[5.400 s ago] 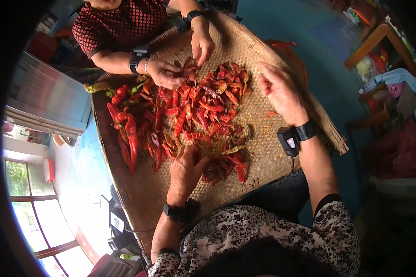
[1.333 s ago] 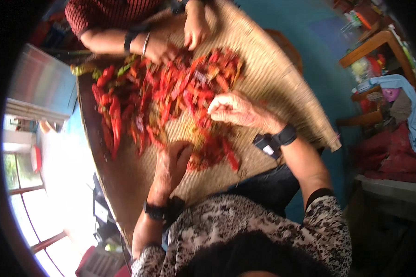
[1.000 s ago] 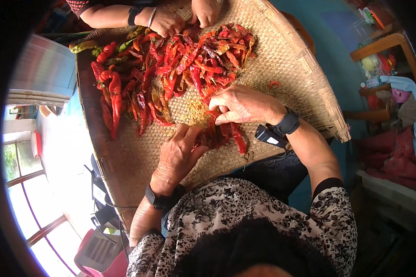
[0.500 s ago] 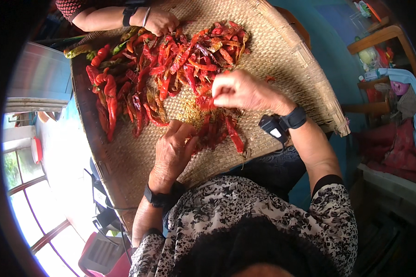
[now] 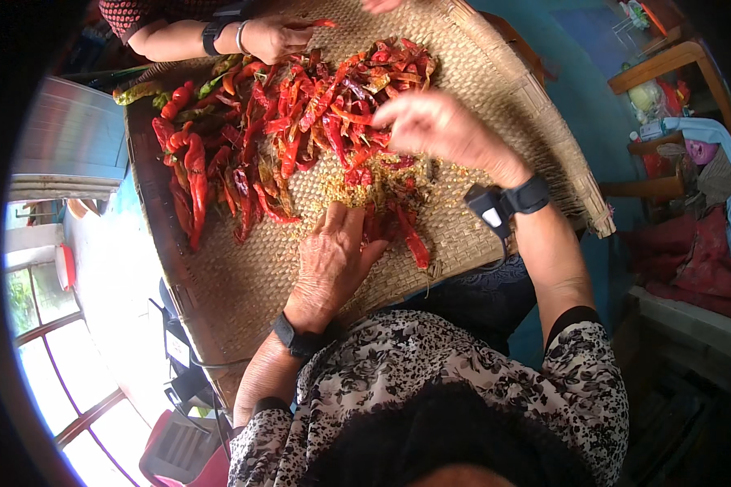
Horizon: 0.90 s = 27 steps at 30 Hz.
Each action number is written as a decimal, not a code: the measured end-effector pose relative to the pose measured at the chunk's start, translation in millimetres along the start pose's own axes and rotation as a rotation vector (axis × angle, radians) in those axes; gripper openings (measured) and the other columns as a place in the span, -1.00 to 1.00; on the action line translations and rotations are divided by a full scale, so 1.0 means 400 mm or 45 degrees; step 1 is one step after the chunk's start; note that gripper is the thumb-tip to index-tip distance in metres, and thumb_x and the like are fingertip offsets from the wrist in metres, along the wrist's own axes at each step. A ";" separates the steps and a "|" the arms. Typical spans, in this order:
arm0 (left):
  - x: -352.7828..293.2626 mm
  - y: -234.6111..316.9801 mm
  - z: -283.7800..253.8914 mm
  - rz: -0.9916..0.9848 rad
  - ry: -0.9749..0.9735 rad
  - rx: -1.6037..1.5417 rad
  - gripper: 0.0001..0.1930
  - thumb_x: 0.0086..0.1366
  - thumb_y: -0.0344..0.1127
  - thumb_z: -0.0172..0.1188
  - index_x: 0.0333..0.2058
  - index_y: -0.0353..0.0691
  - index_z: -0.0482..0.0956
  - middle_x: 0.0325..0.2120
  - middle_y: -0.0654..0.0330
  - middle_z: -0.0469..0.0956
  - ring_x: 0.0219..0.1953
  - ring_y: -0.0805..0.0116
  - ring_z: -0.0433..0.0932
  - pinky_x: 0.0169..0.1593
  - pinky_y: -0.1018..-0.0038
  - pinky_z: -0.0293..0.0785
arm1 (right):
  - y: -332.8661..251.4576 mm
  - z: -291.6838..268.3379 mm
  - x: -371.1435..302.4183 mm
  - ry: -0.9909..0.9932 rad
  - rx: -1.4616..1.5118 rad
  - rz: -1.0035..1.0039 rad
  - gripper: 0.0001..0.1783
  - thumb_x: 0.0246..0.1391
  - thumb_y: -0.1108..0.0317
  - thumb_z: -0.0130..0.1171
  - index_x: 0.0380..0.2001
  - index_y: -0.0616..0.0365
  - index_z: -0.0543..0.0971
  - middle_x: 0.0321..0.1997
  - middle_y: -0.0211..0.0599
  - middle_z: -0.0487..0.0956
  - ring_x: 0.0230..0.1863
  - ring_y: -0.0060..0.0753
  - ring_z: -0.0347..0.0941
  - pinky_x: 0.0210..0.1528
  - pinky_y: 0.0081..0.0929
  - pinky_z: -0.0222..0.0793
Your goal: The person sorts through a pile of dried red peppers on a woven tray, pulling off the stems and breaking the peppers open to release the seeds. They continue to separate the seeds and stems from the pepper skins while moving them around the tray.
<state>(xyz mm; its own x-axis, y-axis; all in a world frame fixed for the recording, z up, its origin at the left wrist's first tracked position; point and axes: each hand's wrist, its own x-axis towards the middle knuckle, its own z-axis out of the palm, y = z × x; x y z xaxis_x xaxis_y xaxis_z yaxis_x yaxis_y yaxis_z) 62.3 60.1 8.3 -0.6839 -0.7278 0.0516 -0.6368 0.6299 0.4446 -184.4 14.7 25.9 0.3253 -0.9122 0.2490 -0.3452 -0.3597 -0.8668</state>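
Observation:
My left hand (image 5: 331, 250) lies palm down on the woven tray (image 5: 495, 97), its fingers stretched onto the pale yellow chilli seeds (image 5: 345, 193) and its thumb apart, beside the split red chilli pieces (image 5: 411, 235). Above the right edge of the heap of dried red chillies (image 5: 309, 101) hovers my right hand (image 5: 451, 134). Motion blurs it, but its fingers look parted and nothing shows between them. Both wrists wear black straps; a small black device hangs at the right one.
Across the tray, a co-worker's hand (image 5: 276, 39) pinches a red chilli piece (image 5: 325, 23); their other hand (image 5: 378, 5) shows at the top edge. A few greenish chillies (image 5: 136, 92) lie far left. Right of the tray stands a wooden chair (image 5: 662, 77) with a light-blue cloth (image 5: 719, 150).
My right hand has risen away from the seeds and loosened from its curl. The left hand has shifted right and flattened out. Seeds spread wider; the co-worker's hand now shows a chilli piece.

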 end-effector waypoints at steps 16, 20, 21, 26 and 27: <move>0.047 -0.021 -0.040 -0.260 0.208 -0.658 -0.85 0.16 -0.44 0.21 -0.27 -0.30 0.54 -0.46 0.10 0.59 -0.45 0.33 0.58 -0.36 0.46 0.48 | -0.018 0.080 -0.009 -0.423 -0.198 0.118 -0.76 0.04 0.36 0.20 -0.20 0.20 0.55 -0.44 -0.19 0.58 -0.40 -0.36 0.53 -0.31 -0.38 0.41; 0.062 -0.006 -0.059 -0.274 0.198 -0.737 -0.79 0.16 -0.45 0.21 -0.21 -0.32 0.50 -0.44 0.10 0.61 -0.41 0.44 0.58 -0.31 0.51 0.49 | 0.000 0.078 -0.014 -0.224 -0.177 -0.054 -0.83 0.03 0.35 0.22 -0.32 0.19 0.61 -0.56 -0.28 0.53 -0.52 -0.47 0.45 -0.44 -0.44 0.35; 0.064 -0.011 -0.058 -0.312 0.222 -0.737 -0.81 0.16 -0.46 0.20 -0.23 -0.33 0.50 -0.45 0.11 0.61 -0.41 0.44 0.58 -0.32 0.51 0.49 | 0.007 0.069 -0.014 -0.244 -0.271 0.006 -0.85 0.06 0.31 0.20 -0.37 0.17 0.61 -0.61 -0.35 0.49 -0.58 -0.54 0.37 -0.52 -0.48 0.29; 0.034 -0.064 -0.039 -0.325 0.249 -0.851 -0.85 0.17 -0.50 0.14 -0.26 -0.34 0.48 -0.50 0.15 0.60 -0.44 0.49 0.55 -0.33 0.56 0.45 | 0.067 -0.003 -0.019 -0.063 -0.300 0.061 -0.63 0.15 0.02 0.11 -0.56 0.06 0.55 -0.76 -0.58 0.35 -0.78 -0.79 0.08 -0.77 -0.70 0.00; 0.027 -0.058 -0.042 -0.362 0.216 -0.844 -0.86 0.18 -0.50 0.14 -0.26 -0.35 0.48 -0.51 0.16 0.60 -0.45 0.51 0.54 -0.32 0.56 0.45 | 0.052 -0.025 -0.022 -0.030 -0.185 0.175 -0.61 0.15 -0.05 0.08 -0.49 0.03 0.59 -0.72 -0.58 0.39 -0.75 -0.80 0.13 -0.74 -0.74 0.05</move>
<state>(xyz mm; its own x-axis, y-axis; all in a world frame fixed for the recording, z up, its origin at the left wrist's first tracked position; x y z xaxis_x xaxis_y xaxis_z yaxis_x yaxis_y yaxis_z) 75.4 33.1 13.5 -0.4261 -0.9041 -0.0321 -0.3957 0.1543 0.9053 -203.1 13.5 10.0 0.2862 -0.9505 0.1208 -0.5106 -0.2579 -0.8202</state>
